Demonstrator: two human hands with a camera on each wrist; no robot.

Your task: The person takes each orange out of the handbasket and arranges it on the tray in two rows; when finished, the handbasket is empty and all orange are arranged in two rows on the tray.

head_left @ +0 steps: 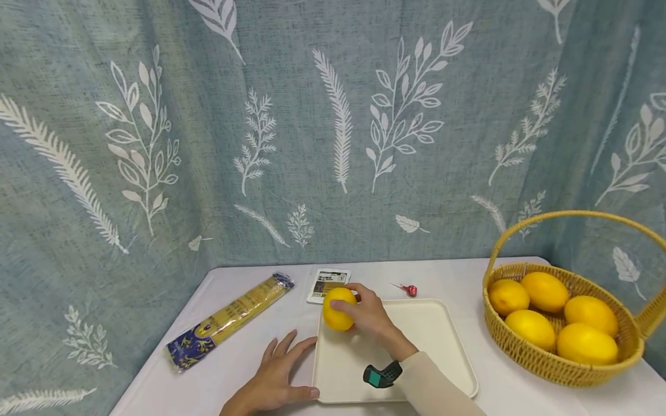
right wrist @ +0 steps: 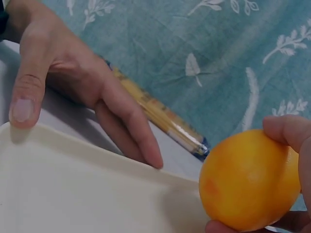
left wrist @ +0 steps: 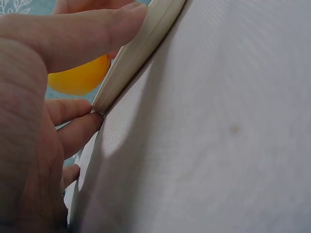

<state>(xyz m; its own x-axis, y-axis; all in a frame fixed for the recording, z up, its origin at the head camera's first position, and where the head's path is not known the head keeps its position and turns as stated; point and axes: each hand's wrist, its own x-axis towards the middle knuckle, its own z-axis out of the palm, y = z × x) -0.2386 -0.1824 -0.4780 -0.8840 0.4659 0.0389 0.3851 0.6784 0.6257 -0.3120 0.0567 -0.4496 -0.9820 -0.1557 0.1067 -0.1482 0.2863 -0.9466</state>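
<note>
My right hand [head_left: 368, 315] grips a yellow lemon [head_left: 338, 309], thumb on one side and fingers round the other. The lemon is held over the far left corner of a cream rectangular tray [head_left: 416, 346]. In the right wrist view the same lemon [right wrist: 250, 179] shows smooth orange-yellow skin close to the tray's rim [right wrist: 97, 152]. At the tray's left edge rests my left hand [head_left: 281, 372], fingers spread and fairly straight. Its thumb [left wrist: 97, 36] and fingertips touch the rim in the left wrist view.
A wicker basket [head_left: 520, 361] with a tall handle holds several lemons at the right. Left of the tray lies a long pack of dry noodles [head_left: 231, 320]. A flat white labelled packet [head_left: 316, 288] and a red-wrapped lollipop [head_left: 411, 290] lie behind the tray, before a patterned curtain [head_left: 333, 144].
</note>
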